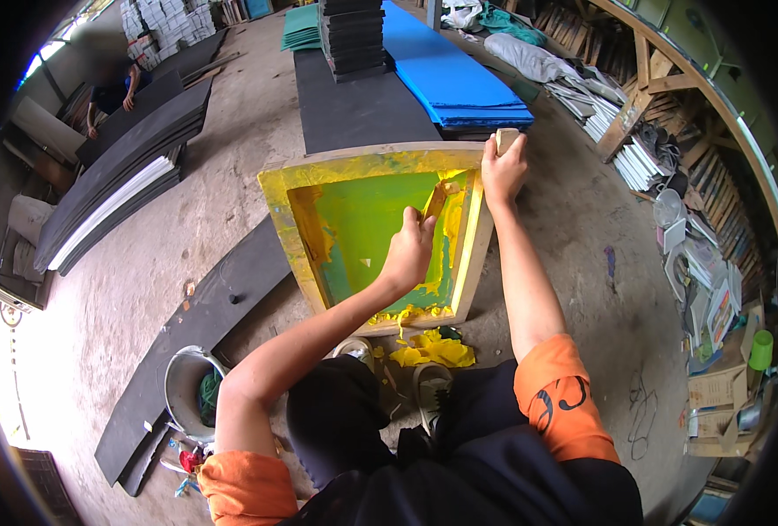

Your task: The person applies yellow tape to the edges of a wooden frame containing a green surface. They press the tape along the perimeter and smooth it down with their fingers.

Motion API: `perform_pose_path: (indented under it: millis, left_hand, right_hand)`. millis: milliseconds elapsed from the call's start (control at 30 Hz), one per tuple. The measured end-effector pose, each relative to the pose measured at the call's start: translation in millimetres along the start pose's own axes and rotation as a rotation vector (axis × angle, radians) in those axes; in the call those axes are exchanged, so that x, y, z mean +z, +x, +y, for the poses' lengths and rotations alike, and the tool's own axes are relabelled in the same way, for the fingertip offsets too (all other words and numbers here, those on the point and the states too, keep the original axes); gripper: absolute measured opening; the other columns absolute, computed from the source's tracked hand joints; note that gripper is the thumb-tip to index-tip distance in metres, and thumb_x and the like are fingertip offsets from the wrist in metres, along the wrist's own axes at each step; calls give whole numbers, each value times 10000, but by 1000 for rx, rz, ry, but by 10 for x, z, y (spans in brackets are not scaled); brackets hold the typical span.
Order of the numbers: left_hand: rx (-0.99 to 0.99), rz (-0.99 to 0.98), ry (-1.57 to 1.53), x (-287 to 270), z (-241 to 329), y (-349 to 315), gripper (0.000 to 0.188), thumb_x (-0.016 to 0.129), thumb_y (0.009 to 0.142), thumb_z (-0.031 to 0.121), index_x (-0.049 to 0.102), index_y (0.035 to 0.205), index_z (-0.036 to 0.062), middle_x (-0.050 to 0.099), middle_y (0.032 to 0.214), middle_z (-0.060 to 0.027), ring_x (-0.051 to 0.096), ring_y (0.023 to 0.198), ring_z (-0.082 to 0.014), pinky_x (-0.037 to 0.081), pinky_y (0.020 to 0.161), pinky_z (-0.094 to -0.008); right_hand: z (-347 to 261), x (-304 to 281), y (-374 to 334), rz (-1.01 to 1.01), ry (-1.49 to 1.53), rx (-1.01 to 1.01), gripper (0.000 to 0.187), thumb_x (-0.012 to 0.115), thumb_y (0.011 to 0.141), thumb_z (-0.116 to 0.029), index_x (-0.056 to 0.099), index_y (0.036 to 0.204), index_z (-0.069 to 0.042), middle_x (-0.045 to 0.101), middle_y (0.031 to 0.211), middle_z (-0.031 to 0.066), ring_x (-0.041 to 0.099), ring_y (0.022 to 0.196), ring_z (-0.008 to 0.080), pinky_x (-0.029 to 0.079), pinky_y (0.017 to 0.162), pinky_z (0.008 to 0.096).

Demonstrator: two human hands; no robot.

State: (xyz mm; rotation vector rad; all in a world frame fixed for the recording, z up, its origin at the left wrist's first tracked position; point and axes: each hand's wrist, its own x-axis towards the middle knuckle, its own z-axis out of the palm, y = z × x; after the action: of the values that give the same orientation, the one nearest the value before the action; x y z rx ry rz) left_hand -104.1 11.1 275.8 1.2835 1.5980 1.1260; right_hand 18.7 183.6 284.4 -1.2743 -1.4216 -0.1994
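Observation:
A wooden screen printing frame (373, 159) stands tilted in front of me, its green mesh (367, 210) smeared with yellow ink. My left hand (409, 252) is closed around a flat, ink-stained wooden scraper (435, 203), which rests near the mesh's right side. At the frame's upper right corner my right hand (505, 172) is closed, with a pale wooden end (507, 138) sticking out above the fingers. It appears to be part of the frame, though the join is hidden. Thick yellow ink (437, 349) lies in a heap below the frame's bottom edge, by my shoes.
Beyond the frame lie a black sheet (354, 110), blue sheets (459, 74) and a dark stack (351, 39). A bucket (187, 394) stands at left by a long black board (205, 324). Another person (113, 88) is beside stacked sheets, far left. Clutter (713, 298) lines the right.

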Motion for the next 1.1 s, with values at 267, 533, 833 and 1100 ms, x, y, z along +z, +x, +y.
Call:
perform_pose_path:
  millis: [267, 533, 833, 1100]
  left_hand:
    - [-19, 4, -14, -66, 26, -111, 270, 396, 926, 248, 354, 991, -11, 551, 674, -255, 549, 587, -409, 413, 548, -469]
    - [-23, 23, -99, -160, -55, -223, 207, 400, 932, 243, 341, 943, 46, 363, 566, 2, 357, 460, -87, 308, 390, -250]
    - [115, 78, 70, -101, -207, -178, 251, 384, 927, 238, 311, 1018, 16, 544, 672, -256, 525, 612, -455, 397, 550, -505]
    - [151, 157, 174, -9, -463, -103, 207, 408, 912, 200, 317, 994, 33, 548, 712, -282, 517, 654, -485, 395, 574, -542]
  right_hand:
    - [52, 35, 7, -1, 29, -2, 352, 579, 763, -284, 442, 926, -4, 593, 723, 200, 588, 622, 387, 477, 534, 450]
    - [33, 13, 3, -22, 19, 15, 349, 578, 767, -293, 439, 923, -14, 597, 753, 192, 591, 643, 387, 478, 545, 459]
    - [-15, 31, 66, -132, 71, 53, 413, 532, 827, -365, 405, 1021, -24, 595, 777, 230, 584, 698, 407, 467, 574, 472]
    - [-175, -473, -504, -313, 354, -87, 447, 574, 833, -172, 343, 1175, 0, 405, 1014, 166, 437, 911, 264, 351, 831, 388]
